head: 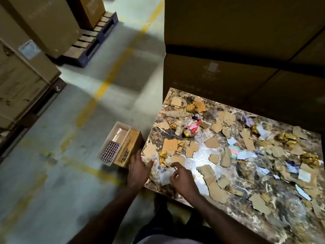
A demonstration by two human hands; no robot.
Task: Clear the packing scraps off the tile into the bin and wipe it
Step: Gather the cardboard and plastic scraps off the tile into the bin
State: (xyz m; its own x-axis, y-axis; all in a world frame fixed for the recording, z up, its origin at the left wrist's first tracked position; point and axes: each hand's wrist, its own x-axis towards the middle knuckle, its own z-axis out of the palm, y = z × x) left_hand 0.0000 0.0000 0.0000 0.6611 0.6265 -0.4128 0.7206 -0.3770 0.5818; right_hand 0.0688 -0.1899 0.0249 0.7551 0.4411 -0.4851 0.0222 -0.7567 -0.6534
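A glossy brown marble tile (pixel 198 155) lies flat, strewn with several torn cardboard scraps (pixel 170 144), gold foil wrappers (pixel 286 139), paper bits and clear plastic film (pixel 159 170). My left hand (pixel 139 169) rests at the tile's near-left corner, fingers straight, touching the clear film. My right hand (pixel 182 178) hovers just right of it with fingers curled, pinching a piece of the film. Beside the tile on the floor stands a clear plastic bin (pixel 123 128) holding a checked cloth (pixel 110 151).
A small cardboard box (pixel 131 147) sits between the bin and the tile. Large cartons (pixel 237 41) stand behind the tile, more cartons on pallets (pixel 95 37) at the left. Concrete floor with yellow lines (pixel 109 80) stretches between them.
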